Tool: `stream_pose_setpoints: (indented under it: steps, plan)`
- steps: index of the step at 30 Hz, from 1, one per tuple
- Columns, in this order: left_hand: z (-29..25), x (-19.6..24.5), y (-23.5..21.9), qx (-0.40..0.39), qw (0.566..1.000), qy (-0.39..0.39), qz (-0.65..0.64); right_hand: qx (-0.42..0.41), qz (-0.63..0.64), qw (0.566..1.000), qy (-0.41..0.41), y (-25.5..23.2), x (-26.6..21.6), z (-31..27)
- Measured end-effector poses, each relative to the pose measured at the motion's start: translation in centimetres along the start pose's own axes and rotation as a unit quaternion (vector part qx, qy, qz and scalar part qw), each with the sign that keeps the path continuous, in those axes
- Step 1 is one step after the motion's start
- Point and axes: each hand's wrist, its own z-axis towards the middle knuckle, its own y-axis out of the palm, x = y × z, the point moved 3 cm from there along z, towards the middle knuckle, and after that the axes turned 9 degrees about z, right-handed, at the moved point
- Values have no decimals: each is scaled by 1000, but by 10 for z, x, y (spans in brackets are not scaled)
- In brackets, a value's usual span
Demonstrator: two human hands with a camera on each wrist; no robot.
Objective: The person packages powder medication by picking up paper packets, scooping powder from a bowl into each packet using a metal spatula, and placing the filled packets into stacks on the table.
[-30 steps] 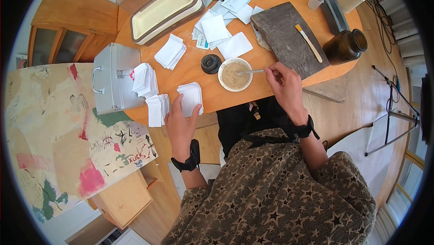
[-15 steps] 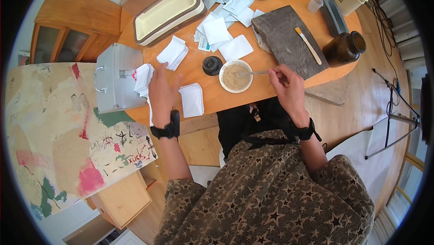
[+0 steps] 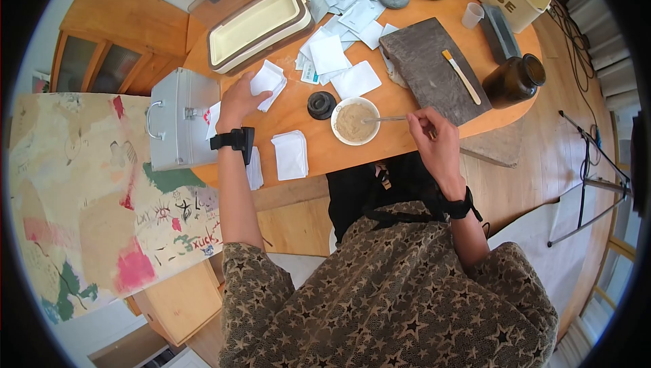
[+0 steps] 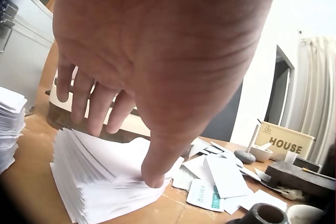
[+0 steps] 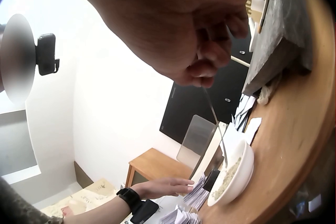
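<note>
My left hand (image 3: 239, 100) reaches over a stack of folded white paper packets (image 3: 271, 83) at the left of the table. In the left wrist view its loosely extended fingers hang over the stack (image 4: 113, 182), the thumb at its near corner. Between thumb and fingers of my right hand (image 3: 436, 144) is the thin metal handle of a spoon (image 3: 392, 119). The spoon's far end dips into beige powder (image 3: 349, 124) in a white bowl (image 3: 340, 137), hiding its tip. In the right wrist view the spoon (image 5: 214, 115) slants down into the bowl (image 5: 244, 174).
Another white packet stack (image 3: 290, 156) lies at the front edge, beside a small black pot (image 3: 321, 105). Farther back are scattered sachets (image 3: 359, 15) and a cream tray (image 3: 258, 27). A silver case (image 3: 180, 124) stands left; a dark slab (image 3: 427, 63) and brown jar (image 3: 508, 83) stand right.
My left hand has left the front packet stack and moved up and left to the stack farther back. The right hand keeps holding the spoon in the bowl.
</note>
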Motion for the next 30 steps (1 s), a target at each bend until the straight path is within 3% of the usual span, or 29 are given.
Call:
stream_pose_setpoints:
  steps: [10,14,24,30]
  plan:
    - [-10,8,-10,33,999,-3,9,-2,-9,1000,-11,1,1,0]
    - [-31,17,-15,107,994,27,-8,-6,-3,1000,6,1,1,0]
    - [-133,97,-9,180,979,40,-83,3,19,1000,3,0,-7,0]
    - [-160,123,-5,182,979,55,-71,12,25,1000,-14,-1,-25,1]
